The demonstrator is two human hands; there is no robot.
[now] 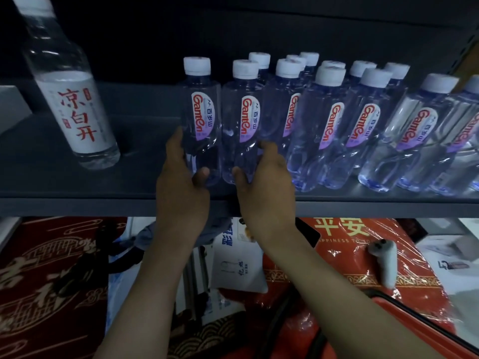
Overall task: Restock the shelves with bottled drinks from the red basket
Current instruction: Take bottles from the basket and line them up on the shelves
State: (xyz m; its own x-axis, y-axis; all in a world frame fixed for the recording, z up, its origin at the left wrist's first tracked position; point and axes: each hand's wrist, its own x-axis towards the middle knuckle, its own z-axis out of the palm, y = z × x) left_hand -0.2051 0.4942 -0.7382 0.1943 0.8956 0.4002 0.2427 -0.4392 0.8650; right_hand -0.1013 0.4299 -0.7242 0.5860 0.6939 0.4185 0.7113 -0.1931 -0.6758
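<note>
We hold two Ganten bottles at the front of the shelf (77,198), upright & side by side, just left of the Ganten row (368,120). L hand (181,174) grips the left bottle (201,120) low down: thumb across the front, fingers round its left side. R hand (264,177) grips the right bottle (241,125) the same way, thumb in front, fingers round the right side. Both bases look to be on the shelf, near its front edge. Well apart at far left a white-label bottle (75,99) w/ red characters looks tilted & blurred. Below the shelf lies red packaging (350,255) in plastic wrap; at lower right is what looks like the basket (404,314) rim, contents can't tell
</note>
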